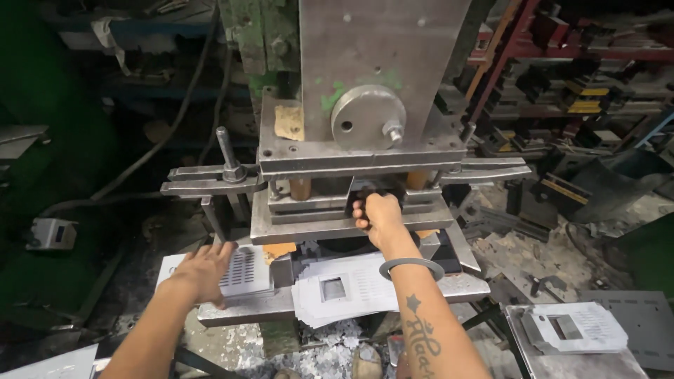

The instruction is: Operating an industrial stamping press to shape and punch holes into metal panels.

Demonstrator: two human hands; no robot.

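Right hand (379,216) grips a dark piece (365,198) inside the press (351,175) gap — left hand (205,270) rests flat, fingers spread, on a perforated sheet (242,272). Punched white sheets (344,289) stacked just right; another stack (576,326) on the near-right tray (597,363).

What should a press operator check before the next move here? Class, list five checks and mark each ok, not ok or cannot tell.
1. Right hand out of the die gap: not ok, it reaches in between the plates.
2. Left hand away from the die: ok, resting on the perforated sheet.
3. Dark piece seated: cannot tell.
4. Stack of punched sheets off the die: ok.
5. Ram raised: ok.
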